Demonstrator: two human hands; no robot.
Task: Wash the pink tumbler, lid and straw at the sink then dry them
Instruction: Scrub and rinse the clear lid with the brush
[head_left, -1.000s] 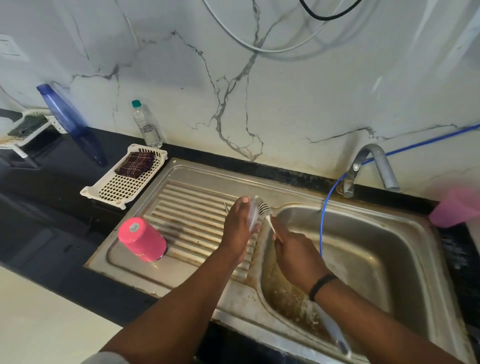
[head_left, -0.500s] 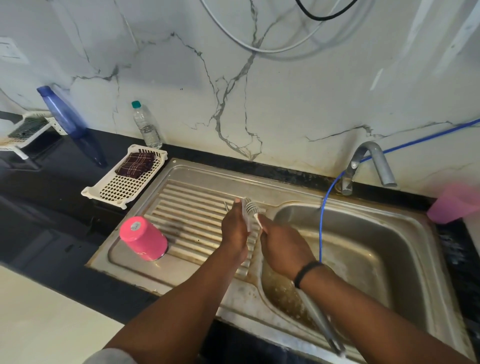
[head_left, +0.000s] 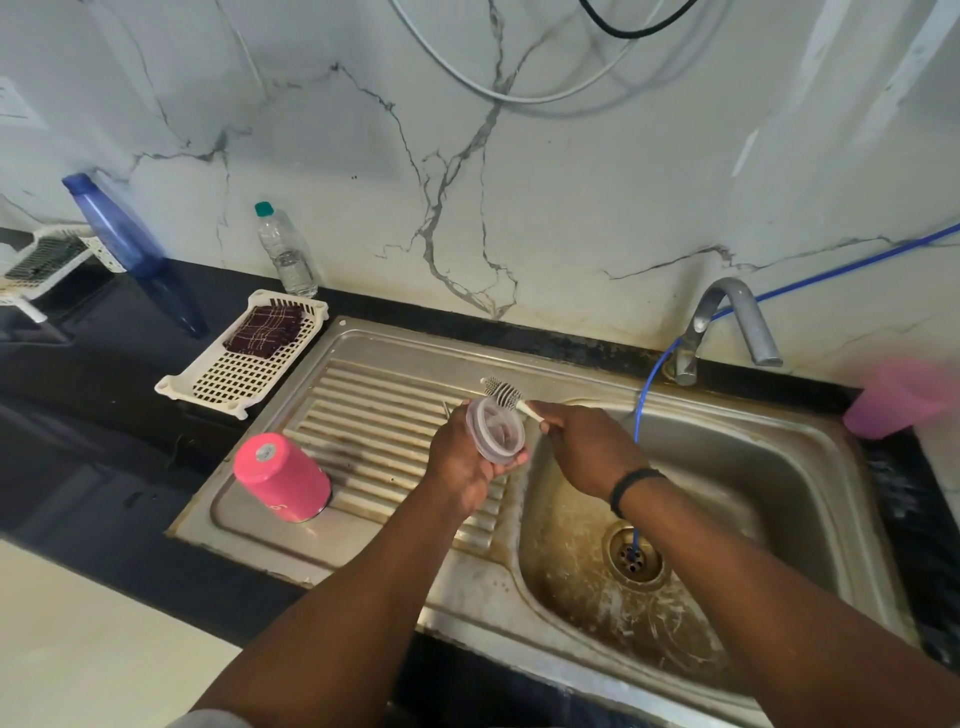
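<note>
The pink tumbler stands upside down on the left of the ribbed steel drainboard. My left hand holds the clear round lid over the drainboard's right edge, its face turned up toward me. My right hand grips the white handle of a small bristle brush, whose head lies against the lid's far rim. A thin metal rod, possibly the straw, shows just left of my left hand.
The sink basin lies at right with a drain and a blue hose running into it. The tap stands behind. A white basket with a folded cloth, a clear bottle, a blue bottle and a pink cup stand around.
My left hand has turned the lid from edge-on to face-up. The brush head has shifted from the lid's face to its far rim.
</note>
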